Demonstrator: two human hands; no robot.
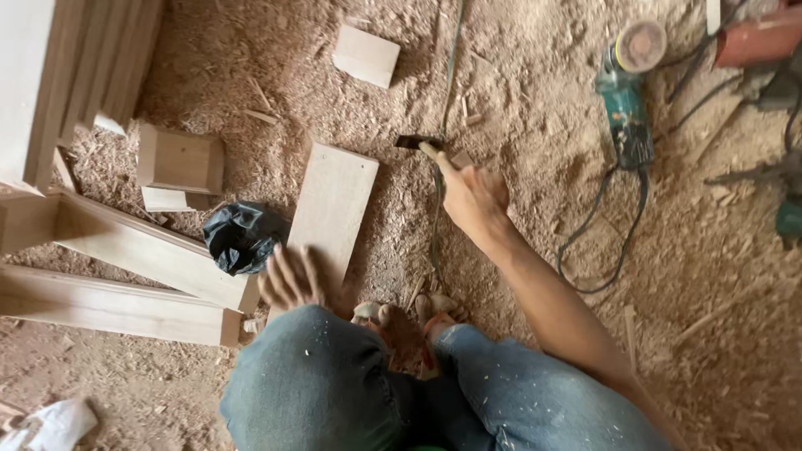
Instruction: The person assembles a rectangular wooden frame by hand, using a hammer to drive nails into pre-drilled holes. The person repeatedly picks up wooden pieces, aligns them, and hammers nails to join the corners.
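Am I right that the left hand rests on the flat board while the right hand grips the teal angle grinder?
Not quite. In the head view the right hand holds a small brush; the teal angle grinder lies untouched on the sawdust. The left hand does rest on the flat board.

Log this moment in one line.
right hand: holds brush over sawdust floor | left hand: on flat board | grinder: idle

Left hand (pixel 291 278) blurred, wrist hidden behind knee. Right hand (pixel 474 196) grip on the small dark tool (pixel 418 144) unclear, handle mostly covered by fingers (pixel 440 160). Red machine (pixel 756 38) and wooden frame (pixel 50 92) cut off by edges.
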